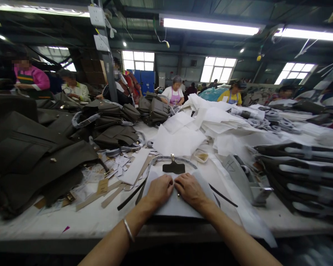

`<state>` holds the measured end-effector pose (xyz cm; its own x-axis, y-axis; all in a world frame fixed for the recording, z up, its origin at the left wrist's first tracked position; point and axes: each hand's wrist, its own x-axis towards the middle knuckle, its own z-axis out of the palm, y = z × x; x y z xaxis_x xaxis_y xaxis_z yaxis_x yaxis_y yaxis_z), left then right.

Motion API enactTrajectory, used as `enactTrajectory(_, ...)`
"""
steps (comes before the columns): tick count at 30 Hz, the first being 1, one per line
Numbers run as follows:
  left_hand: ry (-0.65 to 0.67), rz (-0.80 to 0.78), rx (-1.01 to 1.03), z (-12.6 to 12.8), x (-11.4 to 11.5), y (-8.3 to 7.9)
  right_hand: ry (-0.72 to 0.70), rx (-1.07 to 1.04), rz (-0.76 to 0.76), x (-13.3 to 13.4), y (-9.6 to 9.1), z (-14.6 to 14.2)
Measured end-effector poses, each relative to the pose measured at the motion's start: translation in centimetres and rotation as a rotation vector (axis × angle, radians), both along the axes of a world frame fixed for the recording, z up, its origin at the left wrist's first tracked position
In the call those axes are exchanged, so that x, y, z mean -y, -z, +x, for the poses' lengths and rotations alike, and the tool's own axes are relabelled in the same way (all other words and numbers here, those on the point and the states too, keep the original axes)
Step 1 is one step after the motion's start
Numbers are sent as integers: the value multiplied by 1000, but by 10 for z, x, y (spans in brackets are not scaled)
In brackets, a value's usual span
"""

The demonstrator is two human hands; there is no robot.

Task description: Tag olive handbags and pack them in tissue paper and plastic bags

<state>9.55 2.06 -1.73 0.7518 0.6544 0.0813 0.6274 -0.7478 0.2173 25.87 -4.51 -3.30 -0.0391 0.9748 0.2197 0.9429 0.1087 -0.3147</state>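
Note:
In front of me a dark bag (140,194) lies flat on the table, mostly hidden under a white sheet (174,210). My left hand (160,188) and my right hand (191,187) rest on this sheet close together, fingers curled and pinched at its upper part. Just beyond my fingertips is a dark tab (173,169) with a gold metal clasp (172,157). A wrapped handle (154,160) arches behind it. One dark strap (130,196) sticks out to the left, another strap (224,195) to the right. A small metal piece (178,195) shows below my right fingers.
Dark bags (44,155) pile up on the left, beside paper scraps (122,162) and card strips (134,171). White sheets (180,138) are heaped ahead. A tape dispenser (248,181) and stacked bags (302,177) stand right. A small tray (201,156) lies nearby. Several people work beyond.

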Motion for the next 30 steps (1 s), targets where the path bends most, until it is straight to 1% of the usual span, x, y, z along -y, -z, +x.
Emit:
enactTrajectory(3,-37,83,48,-2,7,9,-24,22,0,-5,3,1)
enactTrajectory(5,-50,109,67,-2,8,14,-21,47,-4,-7,4,1)
enactTrajectory(10,-118,118,93,1,1,21,72,141,-21,-6,3,3)
enactTrajectory(17,-176,148,96,4,-3,19,167,223,-77,-9,-1,7)
enactTrajectory(23,-220,150,112,5,-7,16,165,250,-178,-22,-6,12)
enactTrajectory(26,-212,148,128,5,-8,17,159,242,-215,-27,-6,12)
enactTrajectory(30,-191,146,151,5,-9,18,171,227,-230,-27,-4,12)
